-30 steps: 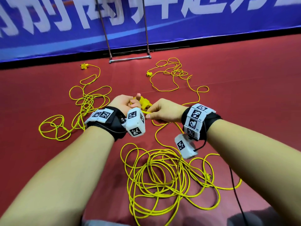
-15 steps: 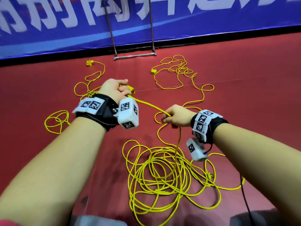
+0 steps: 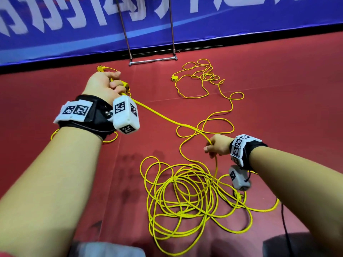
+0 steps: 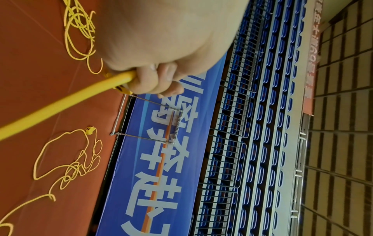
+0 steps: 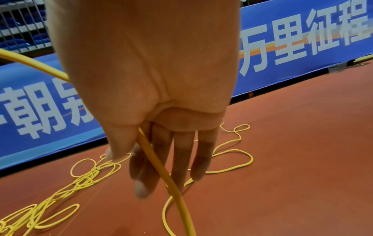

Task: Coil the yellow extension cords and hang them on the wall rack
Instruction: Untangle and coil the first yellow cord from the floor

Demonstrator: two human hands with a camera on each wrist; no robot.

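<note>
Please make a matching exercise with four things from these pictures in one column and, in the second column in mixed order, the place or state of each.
Things:
1. left hand
2. right hand
3. rack
4. cord pile

Places or states:
A. stands on the floor at the blue banner
B. lies loose on the red floor, below the hands
C. grips the plug end of the cord, raised and far forward
D. holds the cord lower down, where it bends down to the floor

Pairs: 1-C, 2-D, 3-A, 4-B
</note>
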